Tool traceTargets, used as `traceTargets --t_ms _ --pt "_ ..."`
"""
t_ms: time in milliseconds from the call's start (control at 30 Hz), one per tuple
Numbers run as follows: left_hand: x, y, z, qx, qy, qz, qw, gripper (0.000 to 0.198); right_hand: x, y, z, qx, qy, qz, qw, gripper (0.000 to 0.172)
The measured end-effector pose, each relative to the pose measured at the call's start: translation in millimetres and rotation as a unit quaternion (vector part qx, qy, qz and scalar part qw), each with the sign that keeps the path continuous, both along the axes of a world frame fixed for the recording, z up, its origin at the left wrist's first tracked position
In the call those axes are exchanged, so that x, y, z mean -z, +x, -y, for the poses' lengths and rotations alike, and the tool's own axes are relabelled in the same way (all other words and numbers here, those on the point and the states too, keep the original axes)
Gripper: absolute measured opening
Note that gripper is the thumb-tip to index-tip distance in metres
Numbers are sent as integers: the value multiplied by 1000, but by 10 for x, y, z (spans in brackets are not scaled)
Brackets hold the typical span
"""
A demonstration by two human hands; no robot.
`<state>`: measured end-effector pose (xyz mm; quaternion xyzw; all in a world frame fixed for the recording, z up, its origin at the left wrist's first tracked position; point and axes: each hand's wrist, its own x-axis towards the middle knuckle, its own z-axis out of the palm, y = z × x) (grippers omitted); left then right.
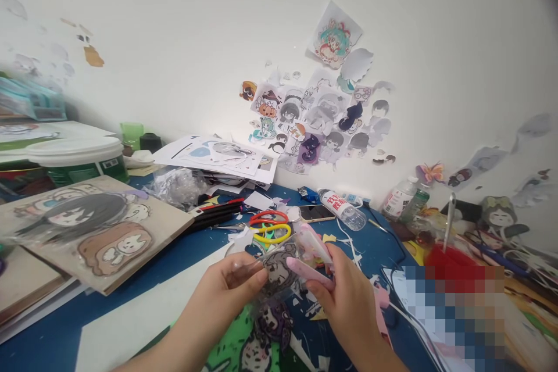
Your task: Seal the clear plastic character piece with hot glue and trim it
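Note:
My left hand (235,282) pinches the edge of a clear plastic piece with a grey cartoon cutout (278,272) in it, held above the table. My right hand (351,296) is closed around a pink two-armed clamp tool (310,273) that looks like a handheld bag sealer. Its arms stand apart, their tips by the right edge of the plastic. Whether they touch it I cannot tell. Below my hands lie a dark purple cartoon cutout (275,322) and a green sheet with drawn figures (235,337).
Scissors with red and yellow handles (272,232), a phone (317,213) and a bottle (342,209) lie beyond my hands. A drawing-covered board (172,218) and a white-lidded tub (82,165) are left. A red container (453,261) and cables (394,244) are right. Paper scraps litter the table.

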<state>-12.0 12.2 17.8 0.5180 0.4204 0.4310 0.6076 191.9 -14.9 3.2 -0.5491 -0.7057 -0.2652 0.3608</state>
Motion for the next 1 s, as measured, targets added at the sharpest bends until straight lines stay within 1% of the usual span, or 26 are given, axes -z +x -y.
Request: traceTargets --t_ms 100,233,400,500,567,600,667,733,767,833,900,933,1000 --pt "-11 2 -2 -1 -9 0 1000 34 2 20 3 4 4 -1 1000 54" --pt "-62 2 36 -17 -19 1 1000 31 -11 60 5 31 34 -19 999 58" --pt "-95 -1 88 -32 -5 -3 999 30 -1 53 18 -4 19 -15 1000 56" --pt "-93 -1 91 -23 -14 2 1000 31 10 49 22 3 23 -24 999 57" --pt "-83 -6 79 -18 -25 9 999 31 4 55 20 10 -3 -57 998 56" --pt "-75 -10 70 -13 -32 17 999 30 -3 59 18 13 -35 -88 995 54" --pt "-50 -24 48 -5 -46 39 998 29 -17 63 8 -6 -127 -161 979 47" --pt "-22 -37 26 4 -51 66 997 27 -20 61 -7 -51 -214 -224 949 43" --pt "-10 -40 17 11 -50 76 996 26 -15 58 -16 -77 -244 -248 934 43" --pt "-1 -39 6 28 -48 86 995 25 1 50 -33 -117 -280 -289 908 43" --pt "-12 -31 0 47 -54 88 994 24 13 43 -44 -133 -303 -323 887 43" --pt "-24 -28 -3 45 -56 86 994 25 13 41 -47 -136 -312 -335 879 44" --pt "-50 -30 -16 19 -38 65 997 32 2 37 -48 -136 -321 -348 870 44"
